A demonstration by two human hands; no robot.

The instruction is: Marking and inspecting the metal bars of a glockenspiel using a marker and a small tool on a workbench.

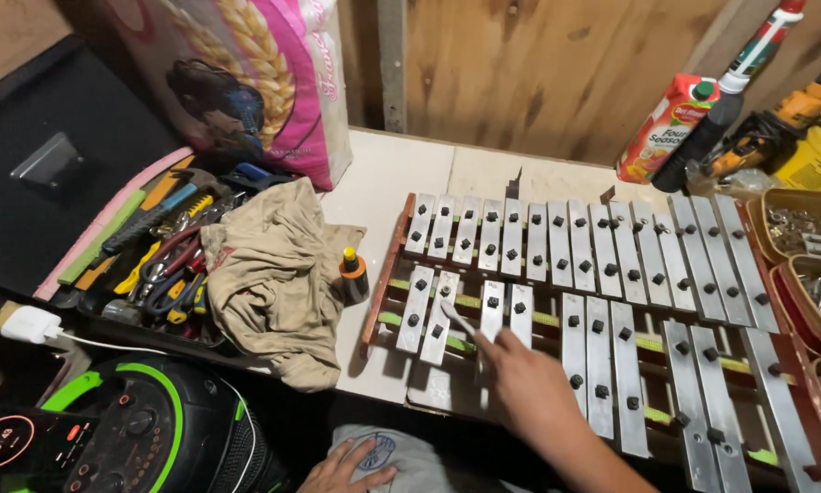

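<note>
Right hand [529, 388] pinches a thin white stick [459, 319] over the near-left bars of the metal xylophone [602, 301] on the table, apparently adjusting bars; left hand [342, 472] rests loosely open on lap.

Crumpled tan cloth [273, 274] beside tool tray [146, 260].

One glockenspiel [593, 301], two hands [520, 383], one cloth [273, 274], one glue bottle [353, 274], one carton [666, 128].

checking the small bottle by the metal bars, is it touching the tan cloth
Cannot tell. In the head view the small bottle stands right at the edge of the tan cloth, with no clear gap and no plain contact.
</note>
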